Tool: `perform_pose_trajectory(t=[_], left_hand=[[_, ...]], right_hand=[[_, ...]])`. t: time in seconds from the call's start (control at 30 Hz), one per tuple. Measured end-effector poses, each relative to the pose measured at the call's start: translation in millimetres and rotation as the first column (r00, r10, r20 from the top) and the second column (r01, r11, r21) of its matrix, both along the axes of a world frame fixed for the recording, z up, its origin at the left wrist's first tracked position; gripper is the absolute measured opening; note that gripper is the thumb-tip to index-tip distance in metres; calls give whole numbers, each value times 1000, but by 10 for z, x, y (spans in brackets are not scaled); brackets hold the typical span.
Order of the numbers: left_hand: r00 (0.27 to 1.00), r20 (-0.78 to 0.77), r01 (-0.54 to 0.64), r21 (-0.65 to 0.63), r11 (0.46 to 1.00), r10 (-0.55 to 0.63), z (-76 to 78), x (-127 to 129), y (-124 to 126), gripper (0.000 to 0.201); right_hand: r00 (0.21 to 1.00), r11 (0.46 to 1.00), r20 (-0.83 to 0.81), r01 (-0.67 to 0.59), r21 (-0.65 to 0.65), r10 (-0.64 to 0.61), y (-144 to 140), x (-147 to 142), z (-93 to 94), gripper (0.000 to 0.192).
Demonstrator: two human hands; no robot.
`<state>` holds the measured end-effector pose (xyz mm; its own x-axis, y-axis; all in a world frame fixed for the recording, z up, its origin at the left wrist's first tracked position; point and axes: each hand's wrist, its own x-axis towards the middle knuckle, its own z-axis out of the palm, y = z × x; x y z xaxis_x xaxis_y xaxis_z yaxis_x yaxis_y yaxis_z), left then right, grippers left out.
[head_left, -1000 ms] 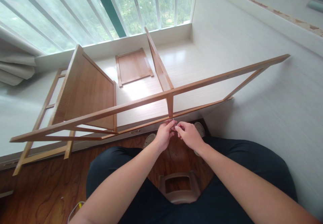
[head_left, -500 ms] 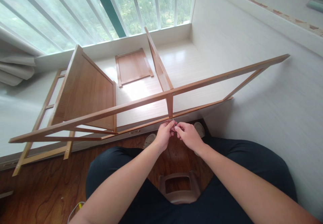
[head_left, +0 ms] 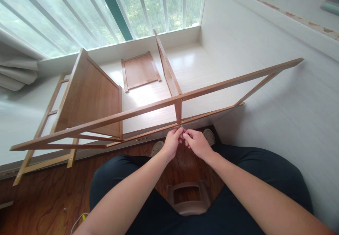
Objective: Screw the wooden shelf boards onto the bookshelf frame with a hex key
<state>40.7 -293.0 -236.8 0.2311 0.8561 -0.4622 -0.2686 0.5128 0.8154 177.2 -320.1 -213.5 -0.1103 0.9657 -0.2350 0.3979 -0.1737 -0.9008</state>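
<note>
My left hand (head_left: 172,142) and my right hand (head_left: 198,143) meet at the lower rail of a wooden frame (head_left: 143,105), by the foot of its middle upright (head_left: 178,110). Both are closed, fingertips pinched close together. A thin, pale metal piece (head_left: 181,125) pokes up between them toward the rail; most of it is hidden, so its kind cannot be told. The frame stands on its long side, with a wooden panel (head_left: 165,63) reaching back from the upright.
A larger wooden panel (head_left: 87,93) stands at the left, beside a slatted frame (head_left: 26,160). Another flat panel (head_left: 141,71) lies on the white sill. A white wall (head_left: 286,122) bounds the right side. Below me are a brown stool (head_left: 188,210) and the wood floor (head_left: 53,199).
</note>
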Motion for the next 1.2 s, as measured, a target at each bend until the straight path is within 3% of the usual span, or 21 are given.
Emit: perform_pose_trajectory(t=[0.63, 1.2], left_hand=[[998, -54, 24, 61, 998, -21, -22, -1, -11, 39], [997, -70, 36, 40, 999, -33, -5, 4, -20, 43]], right_hand=[[998, 1000, -60, -21, -13, 20, -14, -29, -65, 34], [996, 999, -83, -40, -25, 37, -13, -48, -31, 34]])
